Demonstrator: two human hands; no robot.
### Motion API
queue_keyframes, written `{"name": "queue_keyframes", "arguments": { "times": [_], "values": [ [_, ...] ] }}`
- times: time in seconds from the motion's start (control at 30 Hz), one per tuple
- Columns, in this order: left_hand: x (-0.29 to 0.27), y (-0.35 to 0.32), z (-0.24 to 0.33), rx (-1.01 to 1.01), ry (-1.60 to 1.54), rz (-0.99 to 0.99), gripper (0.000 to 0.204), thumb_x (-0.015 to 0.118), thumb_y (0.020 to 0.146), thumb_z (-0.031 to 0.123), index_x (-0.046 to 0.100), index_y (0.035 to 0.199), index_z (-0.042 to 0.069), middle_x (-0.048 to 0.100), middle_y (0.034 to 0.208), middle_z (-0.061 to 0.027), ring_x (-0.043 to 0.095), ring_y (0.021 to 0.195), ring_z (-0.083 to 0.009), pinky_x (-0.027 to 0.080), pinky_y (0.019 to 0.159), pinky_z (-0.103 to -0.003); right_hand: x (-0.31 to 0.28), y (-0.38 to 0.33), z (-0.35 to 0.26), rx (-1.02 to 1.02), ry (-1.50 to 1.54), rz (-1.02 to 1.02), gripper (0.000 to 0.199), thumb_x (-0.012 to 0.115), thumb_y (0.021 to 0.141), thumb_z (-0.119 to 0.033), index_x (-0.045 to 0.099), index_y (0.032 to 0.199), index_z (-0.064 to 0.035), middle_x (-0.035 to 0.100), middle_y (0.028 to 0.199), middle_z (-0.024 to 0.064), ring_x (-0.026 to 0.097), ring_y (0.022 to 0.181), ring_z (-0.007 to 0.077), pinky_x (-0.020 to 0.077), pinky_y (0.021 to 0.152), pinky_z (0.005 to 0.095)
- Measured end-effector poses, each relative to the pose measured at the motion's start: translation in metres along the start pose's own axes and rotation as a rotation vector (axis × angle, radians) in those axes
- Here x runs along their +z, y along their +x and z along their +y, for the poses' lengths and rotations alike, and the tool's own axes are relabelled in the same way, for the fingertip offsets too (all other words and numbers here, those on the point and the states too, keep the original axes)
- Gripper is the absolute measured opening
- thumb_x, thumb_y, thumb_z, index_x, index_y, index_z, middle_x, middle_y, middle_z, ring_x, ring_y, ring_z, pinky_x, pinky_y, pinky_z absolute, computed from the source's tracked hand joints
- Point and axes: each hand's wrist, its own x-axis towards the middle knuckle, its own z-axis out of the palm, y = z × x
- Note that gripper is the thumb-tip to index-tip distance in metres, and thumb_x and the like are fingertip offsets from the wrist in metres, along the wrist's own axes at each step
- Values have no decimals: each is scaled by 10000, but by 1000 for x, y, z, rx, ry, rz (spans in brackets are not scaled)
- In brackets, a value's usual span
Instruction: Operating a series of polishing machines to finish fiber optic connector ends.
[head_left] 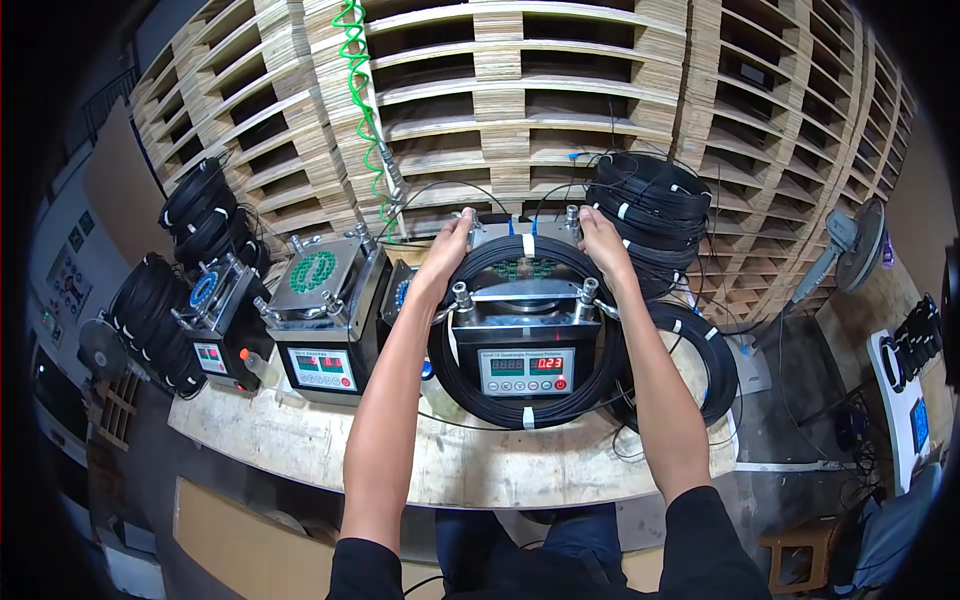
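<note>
The worktop (pixel 300 440) is a curved, pale, scuffed board at the near edge of the scene. On it, directly ahead of the person, stands a metal test unit (pixel 525 345) with a digital readout panel on its front face and upright posts at its corners.

A coil of black cable (pixel 470 385) is draped around this unit, encircling the body and hanging low across the front. White ties bind it at intervals. Judged from its sag, the coil is flexible and moderately light, yet springy; loose turns could slip or snag on the posts. The best hold is likely at opposite sides of the ring, near the ties, where the turns stay bundled.

The left hand (pixel 447 250) is closed on the upper left of the coil, and the right hand (pixel 603 245) is closed on the upper right, both at the rear of the unit.

A second coil (pixel 715 355) lies to the right. A similar unit (pixel 322 320) with green fittings stands to the left. Farther back are stacked coils (pixel 655 215), a green spiral hose (pixel 362 110) and stacked wooden pallets (pixel 520 90).
</note>
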Motion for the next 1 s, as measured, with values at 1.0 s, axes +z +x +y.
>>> {"name": "queue_keyframes", "arguments": {
  "times": [1.0],
  "values": [
    [-11,1,-4,-67,-77,35,690,471,1020,525,442,1471,4,593,1259,-156,540,1033,-216,428,949,-338,13,-5,-17,68,197,-22,640,458,1063,-465,365,1543,-54,638,1099,95,554,756,144,476,698,294]
  ]
}}
